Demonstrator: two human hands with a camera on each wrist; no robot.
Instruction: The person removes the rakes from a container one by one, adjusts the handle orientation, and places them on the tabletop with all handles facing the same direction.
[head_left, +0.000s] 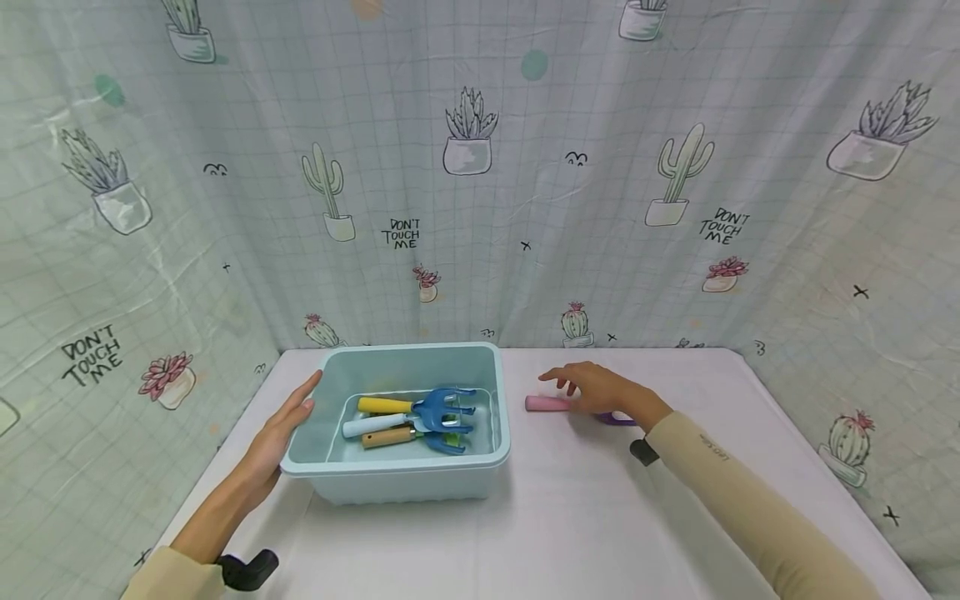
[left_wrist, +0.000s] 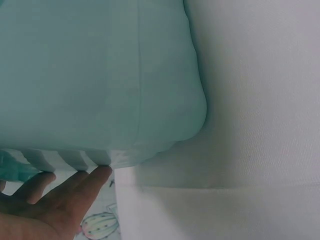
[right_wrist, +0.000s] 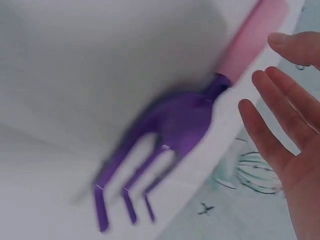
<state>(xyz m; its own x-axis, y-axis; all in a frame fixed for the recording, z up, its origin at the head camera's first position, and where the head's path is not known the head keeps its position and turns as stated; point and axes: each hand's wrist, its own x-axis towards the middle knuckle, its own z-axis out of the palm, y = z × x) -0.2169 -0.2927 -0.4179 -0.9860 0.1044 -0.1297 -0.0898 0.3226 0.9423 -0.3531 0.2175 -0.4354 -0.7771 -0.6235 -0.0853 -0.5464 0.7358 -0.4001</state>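
A light blue plastic bin [head_left: 397, 487] stands on the left of the table. My left hand [head_left: 270, 442] rests its extended fingers against the bin's left side, and its fingertips touch the ribbed wall in the left wrist view. Inside lie several garden hand tools, with a yellow handle [head_left: 384, 405], a pale blue handle [head_left: 372, 426] and a wooden handle [head_left: 387, 437]. To the bin's right, a hand fork [right_wrist: 185, 120] with purple tines and a pink handle lies on the table. Just over its handle hovers my right hand [head_left: 600, 387], fingers spread and apart from it.
A white cloth covers the table [head_left: 570, 533]. Behind and on both sides hangs a curtain [head_left: 525, 200] printed with potted cacti, close to the table's far edge. The tools' blue heads [head_left: 437, 410] overlap inside the bin and partly hide a green piece.
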